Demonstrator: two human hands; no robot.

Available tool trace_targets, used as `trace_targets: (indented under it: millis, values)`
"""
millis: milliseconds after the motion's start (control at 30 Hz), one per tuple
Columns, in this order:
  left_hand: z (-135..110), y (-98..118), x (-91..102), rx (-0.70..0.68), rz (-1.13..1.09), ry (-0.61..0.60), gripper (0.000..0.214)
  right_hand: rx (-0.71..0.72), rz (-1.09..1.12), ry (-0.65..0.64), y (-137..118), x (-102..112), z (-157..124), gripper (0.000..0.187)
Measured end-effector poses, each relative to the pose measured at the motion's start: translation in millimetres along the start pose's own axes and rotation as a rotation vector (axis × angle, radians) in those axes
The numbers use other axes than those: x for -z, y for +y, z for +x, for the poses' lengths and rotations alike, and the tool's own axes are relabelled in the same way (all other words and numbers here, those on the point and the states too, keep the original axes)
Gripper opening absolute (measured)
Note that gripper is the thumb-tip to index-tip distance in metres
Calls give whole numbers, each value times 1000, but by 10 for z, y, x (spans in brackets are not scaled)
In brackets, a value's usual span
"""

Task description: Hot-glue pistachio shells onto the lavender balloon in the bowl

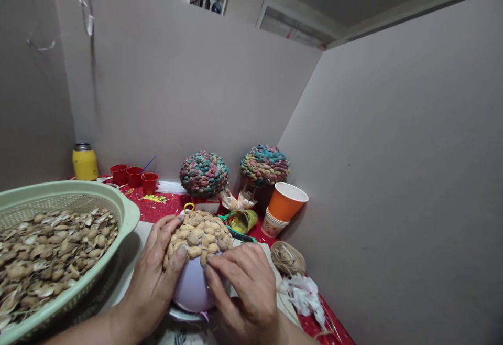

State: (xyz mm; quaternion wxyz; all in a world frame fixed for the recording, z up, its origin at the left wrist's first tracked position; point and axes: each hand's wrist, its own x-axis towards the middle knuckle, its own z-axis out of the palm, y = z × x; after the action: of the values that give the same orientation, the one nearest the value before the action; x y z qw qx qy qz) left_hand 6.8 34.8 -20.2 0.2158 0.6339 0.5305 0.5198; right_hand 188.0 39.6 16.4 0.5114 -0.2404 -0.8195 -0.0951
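Note:
A pale lilac balloon [192, 290] sits in front of me, its top covered with glued peanut shells [199, 235]. My left hand [155, 271] wraps round the balloon's left side, thumb pressed on the shells. My right hand [245, 287] is closed at the shell layer's lower right edge, fingertips pinching or pressing a shell there. A light green colander [126, 214] full of loose peanut shells [43, 256] stands at the left, right beside my left forearm.
Two painted shell-covered balls [204, 173] [264, 164] stand at the back. Orange paper cups [285, 206], a twine ball [286, 257], crumpled white plastic [306, 295], three red cups [134, 175] and a yellow jar [85, 162] lie on the red tablecloth. Grey partition walls close in behind and right.

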Motion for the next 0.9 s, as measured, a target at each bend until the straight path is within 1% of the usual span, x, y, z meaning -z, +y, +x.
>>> trace_targets:
  millis: [133,300,467,567,667,800,833,900]
  values:
    - [2,21,15,4,11,-1,53,-38,65,9,23,3,-4,17]
    - [12,58,24,2,13,3,56,-44,97,106,78,31,-34,24]
    - [3,59,24,-14,11,10,56,16,59,96,160,45,-85,29]
    - [2,41,24,-23,11,14,55,-1,51,109,217,50,-117,34]
    - [5,21,27,-26,13,10,56,-77,88,195,272,81,-103,37]
    - [14,-7,37,-15,26,-5,55,-195,161,401,337,185,6,32]
    - [18,-14,42,-10,30,-10,55,-214,164,434,347,213,37,31]
    - [22,-24,59,-1,33,-6,56,-246,149,461,356,257,89,28]
